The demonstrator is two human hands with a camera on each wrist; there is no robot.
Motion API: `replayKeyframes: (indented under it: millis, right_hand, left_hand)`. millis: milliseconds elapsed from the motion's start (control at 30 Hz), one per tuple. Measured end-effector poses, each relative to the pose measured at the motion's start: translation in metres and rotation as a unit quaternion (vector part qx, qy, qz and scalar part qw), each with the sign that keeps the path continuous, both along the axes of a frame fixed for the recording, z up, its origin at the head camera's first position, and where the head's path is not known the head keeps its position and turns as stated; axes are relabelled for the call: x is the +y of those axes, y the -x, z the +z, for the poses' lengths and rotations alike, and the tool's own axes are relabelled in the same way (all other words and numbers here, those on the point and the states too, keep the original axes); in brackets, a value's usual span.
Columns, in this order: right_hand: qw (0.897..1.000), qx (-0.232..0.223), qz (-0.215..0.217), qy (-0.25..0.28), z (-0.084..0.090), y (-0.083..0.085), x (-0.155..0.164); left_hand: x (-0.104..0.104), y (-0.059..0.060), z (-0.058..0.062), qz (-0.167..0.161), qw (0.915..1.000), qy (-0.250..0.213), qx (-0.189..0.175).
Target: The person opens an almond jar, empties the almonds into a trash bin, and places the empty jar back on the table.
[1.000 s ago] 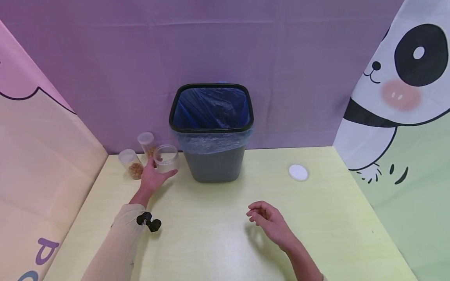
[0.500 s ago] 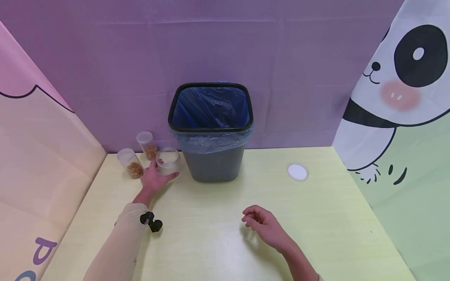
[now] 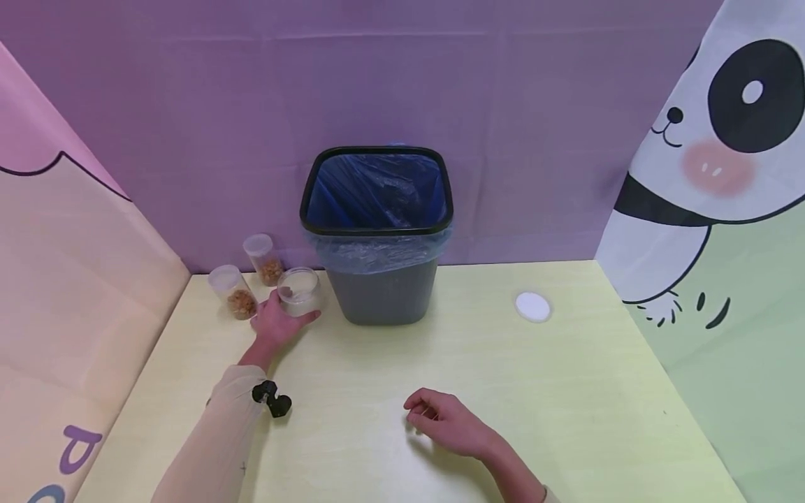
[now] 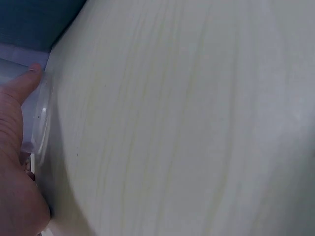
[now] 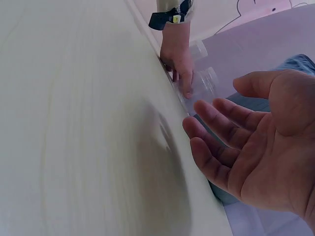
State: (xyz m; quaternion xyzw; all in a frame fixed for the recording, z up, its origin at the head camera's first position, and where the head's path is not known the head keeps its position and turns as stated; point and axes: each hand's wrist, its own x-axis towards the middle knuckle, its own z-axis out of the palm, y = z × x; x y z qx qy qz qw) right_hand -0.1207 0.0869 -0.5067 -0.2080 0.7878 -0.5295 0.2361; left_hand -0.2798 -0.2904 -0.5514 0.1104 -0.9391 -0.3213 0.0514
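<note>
My left hand [image 3: 277, 323] holds a clear, wide plastic jar [image 3: 300, 299] at the back left, thumb along its near side and fingers round its left. The jar stands upright with its top uncovered. In the left wrist view the thumb lies across the see-through wall of the jar [image 4: 43, 115]. Two lidded clear containers with brown pieces inside stand beyond that hand: one at the left [image 3: 239, 302], one farther back [image 3: 269, 267]. Over the front middle of the table hovers my right hand [image 3: 449, 424], fingers loosely bent, holding nothing; its palm shows in the right wrist view.
A grey bin [image 3: 383, 297] with a blue liner [image 3: 377, 255] and black rim stands at the back, just right of the jar. On the right of the pale table [image 3: 597, 391] lies a white round lid [image 3: 532, 307]. Fabric walls enclose the back and sides.
The jar has come down slightly, with the left hand staying round it. My right hand has moved left and nearer the front of the table.
</note>
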Motion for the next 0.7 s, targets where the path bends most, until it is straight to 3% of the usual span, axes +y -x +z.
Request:
replayKeyframes:
  millis: [200, 367, 700]
  right_hand:
    - [1.0, -0.005, 0.007, 0.003, 0.004, 0.0, -0.005]
    - [1.0, 0.009, 0.027, -0.002, 0.006, 0.003, -0.012]
    - [0.991, 0.122, 0.02, -0.053, 0.003, 0.022, -0.034]
  left_hand:
    - [-0.003, -0.002, 0.003, -0.006, 0.9998, 0.012, -0.015]
    - [-0.009, -0.018, 0.003, -0.002, 0.9998, 0.003, -0.019]
    - [-0.014, -0.052, 0.025, -0.062, 0.9934, -0.049, -0.083]
